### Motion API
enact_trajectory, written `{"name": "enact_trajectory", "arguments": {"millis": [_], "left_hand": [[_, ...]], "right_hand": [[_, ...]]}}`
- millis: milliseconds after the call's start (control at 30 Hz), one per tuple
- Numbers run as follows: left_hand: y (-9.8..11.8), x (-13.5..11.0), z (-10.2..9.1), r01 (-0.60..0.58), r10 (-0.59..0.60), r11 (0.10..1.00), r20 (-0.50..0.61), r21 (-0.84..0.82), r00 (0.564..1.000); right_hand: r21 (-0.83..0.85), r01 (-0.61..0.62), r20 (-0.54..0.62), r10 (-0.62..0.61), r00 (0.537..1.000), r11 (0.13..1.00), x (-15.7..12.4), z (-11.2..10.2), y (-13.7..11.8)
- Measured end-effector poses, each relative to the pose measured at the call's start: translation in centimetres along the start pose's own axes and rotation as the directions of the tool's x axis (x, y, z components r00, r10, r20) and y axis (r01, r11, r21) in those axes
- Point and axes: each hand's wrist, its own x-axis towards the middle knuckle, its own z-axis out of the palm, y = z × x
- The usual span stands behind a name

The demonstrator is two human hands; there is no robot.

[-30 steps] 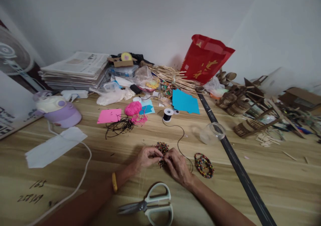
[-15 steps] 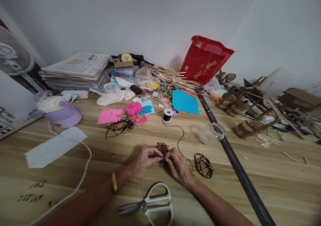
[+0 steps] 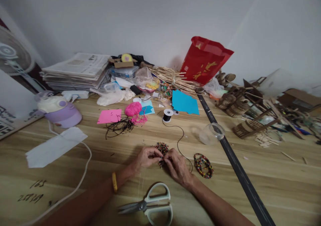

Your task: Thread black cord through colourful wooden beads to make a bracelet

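Over a small pile of multicoloured beads (image 3: 160, 147), my left hand (image 3: 147, 157) and my right hand (image 3: 177, 165) meet fingertip to fingertip. Thumb and forefinger are pinched together on each hand. Whatever sits between the fingertips is too small to make out. Finished-looking bead bracelets (image 3: 203, 165) lie to the right of my right hand. A black cord (image 3: 181, 139) runs from its spool (image 3: 168, 115) down beside the right wrist. Scissors (image 3: 147, 204) with pale handles lie in front of me, blades partly apart, between my forearms.
Behind the hands lie pink yarn (image 3: 133, 109), black cord scraps (image 3: 119, 127), a pink card (image 3: 109, 116) and a blue sheet (image 3: 185, 102). A clear jar (image 3: 212, 134) lies by a dark strip (image 3: 235, 160). At left are a white cable (image 3: 86, 169) and stacked newspapers (image 3: 75, 70).
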Motion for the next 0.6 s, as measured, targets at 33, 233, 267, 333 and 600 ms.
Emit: {"name": "enact_trajectory", "arguments": {"millis": [33,233,267,333,600], "left_hand": [[0.08,0.01,0.00,0.005,-0.005,1.000,0.002,-0.007,1.000],[0.05,0.09,0.07,0.036,-0.037,0.998,-0.018,-0.050,0.999],[-0.01,0.09,0.08,0.041,-0.042,0.997,-0.019,-0.059,0.999],[-0.10,0.09,0.09,0.046,-0.048,0.996,-0.022,-0.073,0.999],[0.12,0.02,0.00,0.033,-0.034,0.998,-0.013,-0.051,0.999]], "right_hand": [[0.003,0.004,-0.001,-0.004,1.000,1.000,-0.01,-0.01,0.02],[-0.002,0.003,-0.016,-0.003,1.000,1.000,-0.07,-0.02,0.14],[-0.002,0.006,-0.021,-0.007,1.000,1.000,-0.07,0.00,0.14],[-0.003,0.012,-0.032,-0.012,0.999,1.000,-0.04,0.01,0.12],[-0.012,0.026,-0.029,-0.027,0.999,1.000,0.06,-0.02,0.00]]}}
